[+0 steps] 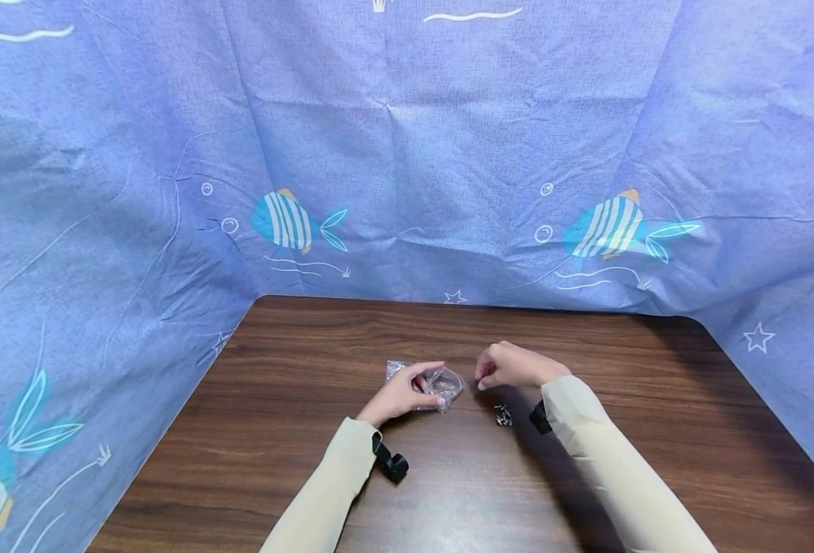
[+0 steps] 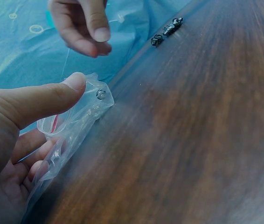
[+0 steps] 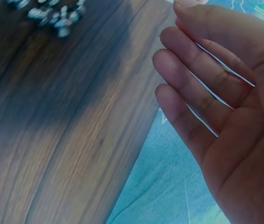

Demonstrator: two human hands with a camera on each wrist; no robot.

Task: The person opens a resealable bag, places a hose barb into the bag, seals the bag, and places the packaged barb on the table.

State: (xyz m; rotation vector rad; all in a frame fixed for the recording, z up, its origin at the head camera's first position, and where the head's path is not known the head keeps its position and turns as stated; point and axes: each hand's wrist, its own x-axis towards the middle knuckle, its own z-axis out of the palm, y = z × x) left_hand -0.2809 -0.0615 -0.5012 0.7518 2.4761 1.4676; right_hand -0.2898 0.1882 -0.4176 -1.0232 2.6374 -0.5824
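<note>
2 hands, 1 bag and 1 pile share 1 table (image 1: 276, 430). the left hand (image 1: 400, 393) holds the bag (image 1: 448, 382), its thumb and fingers curled about the mouth, thumb on the near side and the fingers behind. the right hand (image 1: 514, 365) hovers just beside the mouth, its fingers loosely bent; the right wrist view shows gaps between 3 of them, with the thumb close to the fingertips.

the bag is clear, thin and crumpled, with glossy creases and 1 short red line (image 2: 54, 123) near its mouth, which gapes in a rounded loop. it lies in the left hand, over the middle of the table and left of the pile; whether its underside touches the wood cannot be told. 1 dark, shiny piece (image 2: 100, 94) shows through the film near the mouth; any count deeper down is lost in the glare.

the pile (image 1: 504, 415) sits on the wood below the right hand, its dark and silvery bits too small and blurred to count. 2 pale sleeves (image 1: 352, 468) cover the arms, and 2 whole striped fish (image 1: 286, 220) show on the blue cloth (image 1: 448, 153) behind.
</note>
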